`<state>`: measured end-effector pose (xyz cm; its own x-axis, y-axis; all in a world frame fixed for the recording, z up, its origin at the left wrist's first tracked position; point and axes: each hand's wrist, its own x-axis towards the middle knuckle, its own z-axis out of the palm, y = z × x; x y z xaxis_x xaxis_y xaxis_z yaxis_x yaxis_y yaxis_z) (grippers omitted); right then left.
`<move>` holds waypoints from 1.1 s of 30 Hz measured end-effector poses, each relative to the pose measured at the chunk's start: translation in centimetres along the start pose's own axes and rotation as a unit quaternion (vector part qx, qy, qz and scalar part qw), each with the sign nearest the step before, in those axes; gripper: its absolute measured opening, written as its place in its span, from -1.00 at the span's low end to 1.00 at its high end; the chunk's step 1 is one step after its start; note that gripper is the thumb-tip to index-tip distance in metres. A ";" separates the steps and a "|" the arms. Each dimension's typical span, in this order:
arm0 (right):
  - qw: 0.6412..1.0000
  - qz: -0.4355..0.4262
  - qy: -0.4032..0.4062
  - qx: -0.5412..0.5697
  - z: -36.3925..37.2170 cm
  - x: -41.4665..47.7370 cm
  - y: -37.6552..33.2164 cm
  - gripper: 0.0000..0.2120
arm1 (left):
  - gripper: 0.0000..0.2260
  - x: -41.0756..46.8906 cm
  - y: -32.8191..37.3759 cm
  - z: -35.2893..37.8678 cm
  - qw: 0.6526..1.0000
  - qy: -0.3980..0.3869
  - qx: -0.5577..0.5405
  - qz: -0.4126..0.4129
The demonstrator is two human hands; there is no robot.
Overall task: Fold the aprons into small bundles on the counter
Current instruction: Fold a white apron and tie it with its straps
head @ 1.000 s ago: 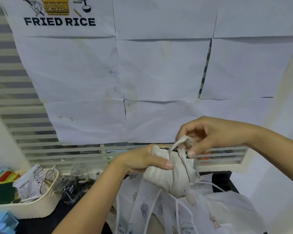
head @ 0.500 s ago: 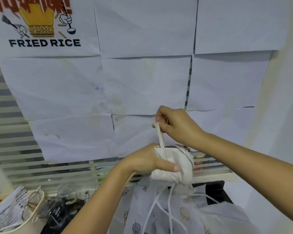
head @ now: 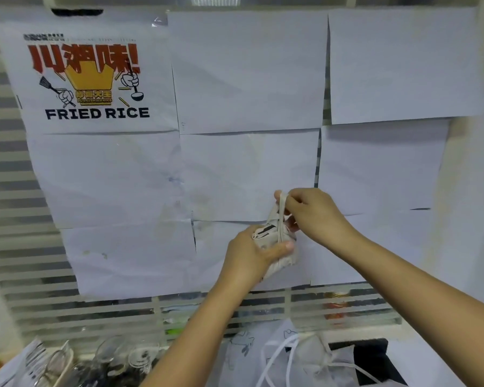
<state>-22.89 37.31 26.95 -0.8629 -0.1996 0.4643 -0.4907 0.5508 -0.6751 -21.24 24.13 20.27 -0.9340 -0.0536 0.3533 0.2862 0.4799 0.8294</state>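
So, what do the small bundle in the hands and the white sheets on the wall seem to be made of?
The cream rolled apron bundle: probably matt woven cloth; it creases softly and its flat strap bends limply. The white rectangular wall sheets: likely thin matt paper; straight edges, slight curling.

Dark counter, loose aprons w/ white ties on it, glass cups left
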 end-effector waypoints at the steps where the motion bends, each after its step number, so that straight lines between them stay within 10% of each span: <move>1: 1.000 -0.007 0.008 0.000 0.0 0.1 -0.2 -0.53 | -0.74 0.2 0.3 0.0 1.000 0.005 0.003 0.000; 8: 0.944 0.126 -0.169 0.252 -2.7 1.4 -0.9 -0.66 | -0.84 0.9 1.2 -2.0 0.993 -0.102 0.007 0.066; 11: 0.956 0.092 -0.222 0.170 -3.8 2.2 -1.2 -0.75 | -0.91 0.7 2.2 -2.3 0.982 -0.169 0.014 0.077; 20: 0.919 0.077 -0.066 0.381 -4.4 5.7 -2.3 -0.81 | -0.78 4.2 5.8 -4.3 0.976 -0.154 0.072 0.140; 28: 0.968 -0.054 -0.156 0.191 -4.6 5.7 -1.7 -0.86 | -0.85 4.2 5.1 -4.5 0.969 -0.218 0.021 0.110; 33: 0.953 0.007 -0.233 0.194 -3.2 5.0 -1.2 -0.60 | -0.76 2.9 5.2 -4.4 0.941 -0.320 0.021 0.106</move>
<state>-26.23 38.25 31.88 -0.7851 -0.5827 0.2099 -0.4085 0.2324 -0.8827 -21.50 22.67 27.49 -0.7980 0.5795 0.1654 0.4851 0.4549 0.7469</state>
